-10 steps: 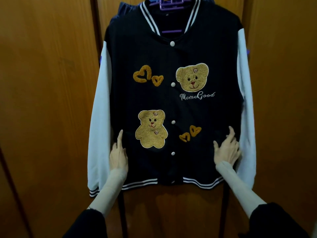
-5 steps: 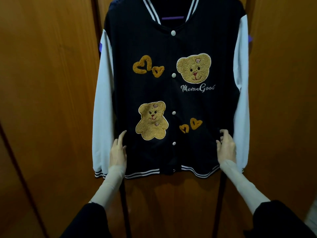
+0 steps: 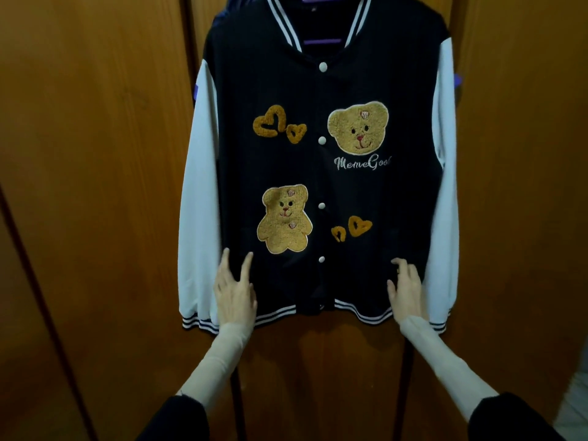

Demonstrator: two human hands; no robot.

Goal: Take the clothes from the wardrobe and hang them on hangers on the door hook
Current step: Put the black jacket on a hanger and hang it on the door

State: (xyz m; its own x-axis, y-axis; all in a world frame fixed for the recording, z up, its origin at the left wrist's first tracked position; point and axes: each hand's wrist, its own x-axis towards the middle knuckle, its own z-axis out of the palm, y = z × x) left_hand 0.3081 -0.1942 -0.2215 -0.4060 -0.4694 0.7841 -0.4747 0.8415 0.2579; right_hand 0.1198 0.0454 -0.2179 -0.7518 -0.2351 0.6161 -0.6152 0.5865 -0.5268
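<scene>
The jacket (image 3: pixel 321 173) hangs centre frame on its purple hanger (image 3: pixel 321 41). I've slid my left hand (image 3: pixel 235 294) and right hand (image 3: pixel 405 292) lower toward the hem, fingers spread, gripping nothing; smoothing looks nearly finished.

A home bedroom — wooden wardrobe doors (image 3: pixel 95 154), a hung jacket (image 3: pixel 321 74).

jacket (image 3: pixel 324 173): black body, white sleeves, black-and-white striped collar, hem and cuffs, white snaps
patches (image 3: pixel 358 127): golden-brown bears and hearts, white script
hanger (image 3: pixel 321 41): purple
wardrobe doors (image 3: pixel 89 154): orange-brown wood grain
</scene>
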